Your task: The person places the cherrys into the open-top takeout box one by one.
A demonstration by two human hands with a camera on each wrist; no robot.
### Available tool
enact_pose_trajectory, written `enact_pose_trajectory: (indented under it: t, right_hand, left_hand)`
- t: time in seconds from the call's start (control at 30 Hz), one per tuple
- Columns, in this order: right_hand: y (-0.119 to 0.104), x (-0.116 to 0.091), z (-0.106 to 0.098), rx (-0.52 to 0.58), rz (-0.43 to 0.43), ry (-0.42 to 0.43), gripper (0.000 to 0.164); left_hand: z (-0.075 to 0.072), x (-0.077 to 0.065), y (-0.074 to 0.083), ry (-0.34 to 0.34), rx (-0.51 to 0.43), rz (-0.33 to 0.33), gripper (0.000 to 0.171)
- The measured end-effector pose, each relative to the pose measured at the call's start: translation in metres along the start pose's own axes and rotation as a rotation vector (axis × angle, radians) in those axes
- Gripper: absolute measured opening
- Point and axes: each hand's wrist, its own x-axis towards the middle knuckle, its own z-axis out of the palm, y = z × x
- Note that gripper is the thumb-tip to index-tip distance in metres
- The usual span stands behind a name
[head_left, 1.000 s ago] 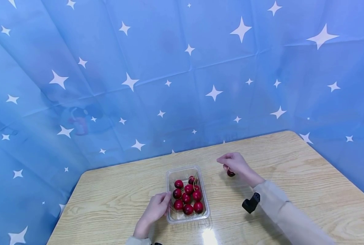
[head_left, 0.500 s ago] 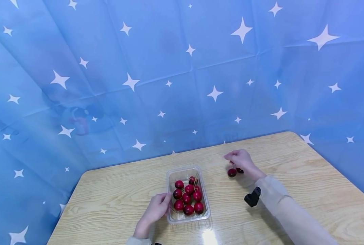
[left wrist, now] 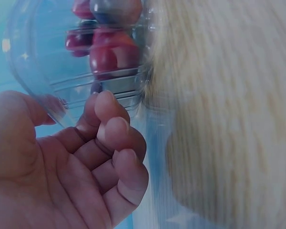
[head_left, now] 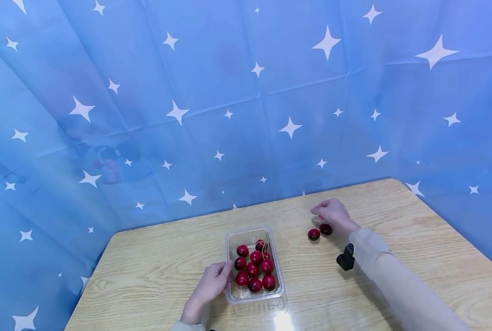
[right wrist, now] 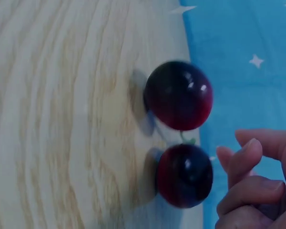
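Note:
A clear plastic tray [head_left: 254, 301] stands on the table with several dark red cherries [head_left: 252, 269] inside, a few with stems. My left hand [head_left: 212, 281] holds its left side, thumb at the rim and fingers curled against the outer wall in the left wrist view. To the right of the tray, two more cherries, a left one [head_left: 313, 234] and a right one [head_left: 325, 229], lie close together on the wood. Just beyond them is my right hand [head_left: 334, 215]. In the right wrist view its fingers are loosely bent, apart from both cherries, and I see nothing between them.
The wooden table [head_left: 155, 271] ends at the back against a blue cloth [head_left: 212, 128] with white stars. A black wrist camera [head_left: 346, 257] hangs below the right sleeve [head_left: 394, 276].
My right hand has moved to the right and slightly away, uncovering the two cherries on the table. The left hand and the tray have stayed in place.

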Motion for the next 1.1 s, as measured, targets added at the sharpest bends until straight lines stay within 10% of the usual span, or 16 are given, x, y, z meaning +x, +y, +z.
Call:
enact_pose_trajectory:
  t: [1.1]
  right_hand:
    - [0.02, 0.026, -0.009, -0.16, -0.113, -0.253, 0.017]
  left_hand:
    - [-0.002, 0.0, 0.002, 0.001, -0.01, -0.005, 0.043]
